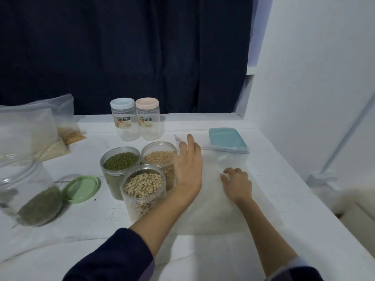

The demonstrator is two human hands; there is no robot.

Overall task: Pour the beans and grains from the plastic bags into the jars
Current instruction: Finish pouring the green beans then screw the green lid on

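Bags on the left: the full bags (30,130) lie at the far left of the counter (274,179), I think waiting for their turn.
Green bean bag: the green bean bag (38,205) lies flat near the green lid (82,188), with some beans left in it.
Full jars: the three open jars (140,171) stand close together, touching, so I can fill them in one spot.
Empty jars: the two capped jars (135,119) wait at the back.
Left hand: my left hand (189,169) lies flat, fingers straight and apart, pressing the empty bag (213,191) beside the jars.
Right hand: my right hand (237,182) curls its fingers down on the same bag, I think to smooth it out.
Blue lid: the blue lid (227,138) sits behind the bag's zip edge.
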